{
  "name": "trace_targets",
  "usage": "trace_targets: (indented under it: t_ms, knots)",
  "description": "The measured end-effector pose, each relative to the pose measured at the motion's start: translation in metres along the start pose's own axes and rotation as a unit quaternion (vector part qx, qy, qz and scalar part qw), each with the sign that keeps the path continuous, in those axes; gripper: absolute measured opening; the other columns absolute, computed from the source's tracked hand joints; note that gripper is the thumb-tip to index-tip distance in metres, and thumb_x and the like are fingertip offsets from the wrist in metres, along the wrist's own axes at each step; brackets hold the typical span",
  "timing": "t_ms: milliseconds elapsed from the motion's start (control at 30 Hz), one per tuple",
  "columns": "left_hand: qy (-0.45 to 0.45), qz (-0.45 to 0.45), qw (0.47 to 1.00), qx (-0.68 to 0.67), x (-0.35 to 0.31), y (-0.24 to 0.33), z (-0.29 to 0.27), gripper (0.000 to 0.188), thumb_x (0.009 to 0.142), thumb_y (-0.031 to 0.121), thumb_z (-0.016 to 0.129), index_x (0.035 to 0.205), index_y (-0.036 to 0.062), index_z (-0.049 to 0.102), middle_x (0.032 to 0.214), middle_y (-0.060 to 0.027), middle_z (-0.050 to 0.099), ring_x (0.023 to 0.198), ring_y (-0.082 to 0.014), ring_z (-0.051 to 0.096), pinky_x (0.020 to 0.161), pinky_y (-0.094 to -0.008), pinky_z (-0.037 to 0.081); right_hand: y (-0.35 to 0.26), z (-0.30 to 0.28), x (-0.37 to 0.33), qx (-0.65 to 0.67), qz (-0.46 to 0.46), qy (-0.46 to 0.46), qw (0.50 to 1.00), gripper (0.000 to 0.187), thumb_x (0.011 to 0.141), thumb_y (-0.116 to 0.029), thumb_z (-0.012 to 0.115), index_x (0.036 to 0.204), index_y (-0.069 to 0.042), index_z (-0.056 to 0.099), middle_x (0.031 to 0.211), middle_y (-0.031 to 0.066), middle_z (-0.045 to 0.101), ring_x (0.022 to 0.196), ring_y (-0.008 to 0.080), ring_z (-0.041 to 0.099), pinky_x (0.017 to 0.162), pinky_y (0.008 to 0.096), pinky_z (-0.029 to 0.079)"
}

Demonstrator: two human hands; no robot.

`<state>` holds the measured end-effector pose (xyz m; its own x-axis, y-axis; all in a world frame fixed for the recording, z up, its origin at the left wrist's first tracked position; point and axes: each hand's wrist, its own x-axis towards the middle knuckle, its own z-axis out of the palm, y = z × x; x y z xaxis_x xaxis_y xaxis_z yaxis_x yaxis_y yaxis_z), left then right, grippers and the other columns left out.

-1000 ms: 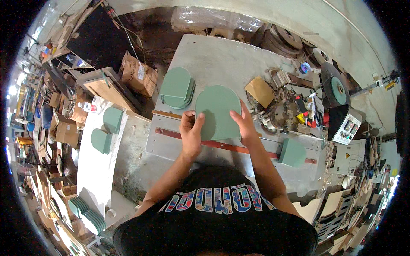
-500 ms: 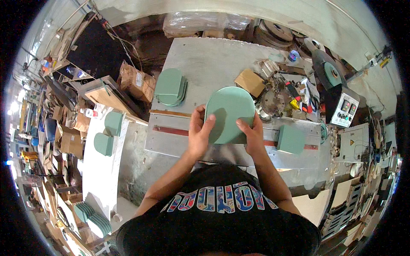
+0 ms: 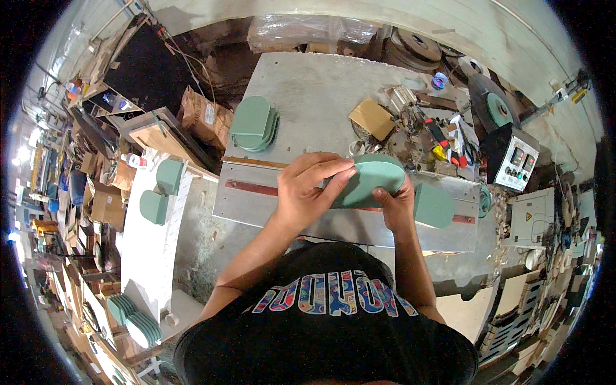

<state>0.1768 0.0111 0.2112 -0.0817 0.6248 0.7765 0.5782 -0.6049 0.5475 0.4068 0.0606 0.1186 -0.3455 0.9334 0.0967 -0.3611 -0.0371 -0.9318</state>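
Gripping a round-ended green panel (image 3: 373, 176) tilted, centre of frame, over the near part of the grey table (image 3: 308, 86). Right hand (image 3: 399, 203) is clamped on the panel's right side, thumb on the face, fingers mostly hidden behind. Left hand (image 3: 305, 190) has thumb and fingertips close together at the upper left edge; cannot tell whether it pinches or only touches.

Main risk: a drop. If the left is only touching, the right carries nearly everything, so a loose thumb could let the panel twist or slide out, probably onto the red strip (image 3: 251, 187) below; a chipped edge or scuffed face seems likely then.

Second risk: a knock. The green block of panels (image 3: 434, 205), right of centre, sits just beside the right hand in the frame; a wide swing of that wrist might bump it. Tool clutter (image 3: 443, 149) at upper right could scratch the panel if it strays there.

Third: the green stack (image 3: 252, 122), upper left of centre, has its layers out of line, so a careless nudge could make the top one slip. A sharp edge might also nick bare fingers; edge finish too small to judge.
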Motion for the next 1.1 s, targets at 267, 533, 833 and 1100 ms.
trace_targets:
  t_ms: [267, 533, 833, 1100]
  knots:
    - [0.017, -0.036, 0.993, 0.114, -0.002, 0.000, 0.002, 0.017, 0.090, 0.000, 0.082, 0.103, 0.0097, 0.076, 0.106, -0.0124, 0.083, 0.091, -0.0282, 0.080, 0.077, -0.0366, 0.062, -0.014, 0.022, -0.004, 0.067, 0.011, 0.060, 0.996, 0.050, 0.092, -0.014, 0.086, 0.136, -0.002, 0.066, 0.120, 0.0044, 0.075, 0.106, 0.0161, 0.069, 0.094, 0.0351, 0.057]
    - [-0.047, -0.350, 0.932, 0.086, -0.051, -0.047, -0.042, 0.032, 0.109, 0.034, 0.063, 0.108, 0.0045, 0.075, 0.096, -0.0100, 0.081, 0.081, -0.0274, 0.077, 0.072, -0.0396, 0.058, -0.011, 0.028, -0.008, -0.241, -0.098, 0.101, 0.960, 0.033, 0.096, -0.012, 0.081, 0.124, -0.004, 0.067, 0.120, 0.0092, 0.075, 0.111, 0.0200, 0.068, 0.100, 0.0372, 0.052]
    - [0.006, -0.575, 0.744, -0.341, -0.074, -0.048, -0.087, 0.044, 0.110, 0.028, 0.065, 0.143, 0.0001, 0.060, 0.121, -0.0069, 0.075, 0.102, -0.0123, 0.072, 0.082, -0.0290, 0.058, -0.003, 0.079, 0.024, -0.570, -0.444, -0.088, 0.686, 0.044, 0.084, -0.013, 0.074, 0.122, -0.035, 0.069, 0.128, 0.0004, 0.068, 0.125, 0.0261, 0.056, 0.100, 0.0481, 0.038]
    - [0.181, -0.539, 0.749, -0.340, -0.103, -0.098, -0.110, 0.051, 0.106, 0.008, 0.069, 0.153, 0.0013, 0.049, 0.121, -0.0111, 0.074, 0.106, -0.0165, 0.071, 0.091, -0.0305, 0.060, 0.078, 0.126, 0.068, -0.038, 0.078, -0.044, 0.995, 0.057, 0.102, 0.002, 0.063, 0.157, 0.000, 0.050, 0.132, 0.0119, 0.066, 0.119, 0.0223, 0.062, 0.103, 0.0407, 0.052]
